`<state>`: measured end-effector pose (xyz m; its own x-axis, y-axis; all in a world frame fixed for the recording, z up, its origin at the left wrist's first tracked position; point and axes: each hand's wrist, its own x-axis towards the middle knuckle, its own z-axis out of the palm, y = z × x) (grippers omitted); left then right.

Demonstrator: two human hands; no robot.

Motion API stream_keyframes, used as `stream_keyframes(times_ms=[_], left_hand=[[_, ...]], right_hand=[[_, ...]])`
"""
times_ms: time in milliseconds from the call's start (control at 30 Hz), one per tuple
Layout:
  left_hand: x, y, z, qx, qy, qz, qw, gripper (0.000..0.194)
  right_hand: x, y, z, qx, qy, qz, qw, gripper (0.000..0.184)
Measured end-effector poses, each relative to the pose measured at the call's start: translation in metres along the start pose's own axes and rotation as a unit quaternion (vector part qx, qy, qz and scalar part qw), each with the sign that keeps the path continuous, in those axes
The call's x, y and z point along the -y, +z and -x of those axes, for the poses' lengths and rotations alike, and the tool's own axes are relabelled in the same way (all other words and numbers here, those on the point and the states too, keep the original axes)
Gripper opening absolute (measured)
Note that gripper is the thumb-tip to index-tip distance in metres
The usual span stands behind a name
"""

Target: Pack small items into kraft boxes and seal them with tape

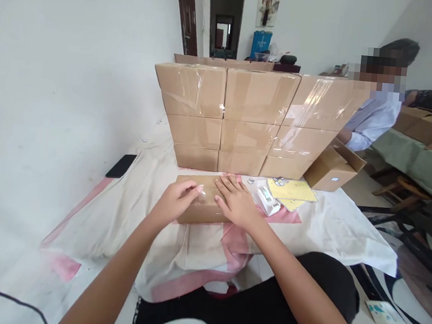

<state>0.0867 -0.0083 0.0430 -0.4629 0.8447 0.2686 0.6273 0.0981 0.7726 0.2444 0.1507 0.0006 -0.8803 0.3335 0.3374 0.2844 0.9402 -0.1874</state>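
A small brown cardboard box (201, 214) lies on the cloth-covered table, right in front of me. My right hand (237, 201) rests flat on the right part of its top, fingers stretched out and a little apart. Over the left part of the top, my left hand (175, 199) has its thumb and forefinger pressed together. A shiny bit of clear tape (203, 191) shows at those fingertips, on the box. The ends of the left hand's other fingers are hidden.
Taped cardboard boxes (250, 97) form a stacked wall behind. Right of the small box lie a white device (267, 199) and yellow sheets (291, 190). An open carton (330, 174) stands near a person in a pale shirt (374, 118). A black phone (122, 166) lies left.
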Motion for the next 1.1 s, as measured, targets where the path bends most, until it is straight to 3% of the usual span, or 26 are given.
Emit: stream_keyframes(times_ms=[133, 267, 300, 400, 433, 500, 567, 633, 700, 800, 900, 967, 1033, 1100], left_hand=[[0.012, 0.005, -0.042, 0.086, 0.024, -0.039, 0.995, 0.024], [0.021, 0.015, -0.060, 0.105, 0.000, -0.116, 0.988, 0.024], [0.022, 0.017, -0.061, 0.093, -0.010, -0.137, 0.986, 0.030], [0.025, 0.017, -0.059, 0.054, -0.045, -0.207, 0.976, 0.077], [0.026, 0.017, -0.059, 0.056, -0.058, -0.225, 0.971, 0.082], [0.027, 0.017, -0.062, 0.083, -0.076, -0.243, 0.964, 0.067], [0.028, 0.019, -0.065, 0.104, -0.083, -0.238, 0.962, 0.050], [0.029, 0.021, -0.069, 0.096, -0.082, -0.233, 0.964, 0.046], [0.029, 0.021, -0.069, 0.083, -0.075, -0.224, 0.968, 0.044], [0.032, 0.013, -0.063, 0.072, -0.044, -0.184, 0.979, 0.041], [0.052, -0.003, -0.048, -0.045, -0.040, -0.080, 0.995, 0.041], [0.076, -0.013, -0.029, -0.068, -0.071, -0.070, 0.993, 0.037], [0.105, -0.015, -0.003, -0.055, -0.112, -0.082, 0.989, 0.027], [0.129, -0.009, 0.025, -0.052, -0.082, -0.105, 0.990, 0.020]], right_hand=[[-0.004, 0.001, 0.002, -0.009, 0.008, -0.021, 1.000, 0.056], [-0.007, 0.004, 0.001, -0.035, 0.012, -0.056, 0.998, 0.053], [-0.008, 0.005, 0.001, -0.042, 0.011, -0.065, 0.997, 0.052], [-0.015, 0.011, 0.004, -0.060, -0.014, -0.116, 0.991, 0.048], [-0.020, 0.013, 0.006, -0.070, -0.024, -0.142, 0.987, 0.047], [-0.033, 0.020, 0.010, -0.086, -0.020, -0.207, 0.974, 0.052], [-0.046, 0.028, 0.013, -0.069, 0.012, -0.282, 0.957, 0.072], [-0.055, 0.033, 0.017, -0.029, 0.036, -0.359, 0.932, 0.092], [-0.057, 0.032, 0.022, -0.008, 0.031, -0.403, 0.915, 0.095], [-0.049, 0.017, 0.040, -0.023, 0.026, -0.384, 0.923, 0.086], [-0.039, -0.010, 0.079, -0.067, 0.058, -0.343, 0.935, 0.083], [-0.039, -0.034, 0.120, -0.133, 0.099, -0.322, 0.932, 0.076], [-0.049, -0.063, 0.166, -0.203, 0.168, -0.284, 0.922, 0.067], [-0.069, -0.094, 0.211, -0.293, 0.257, -0.221, 0.894, 0.060]])
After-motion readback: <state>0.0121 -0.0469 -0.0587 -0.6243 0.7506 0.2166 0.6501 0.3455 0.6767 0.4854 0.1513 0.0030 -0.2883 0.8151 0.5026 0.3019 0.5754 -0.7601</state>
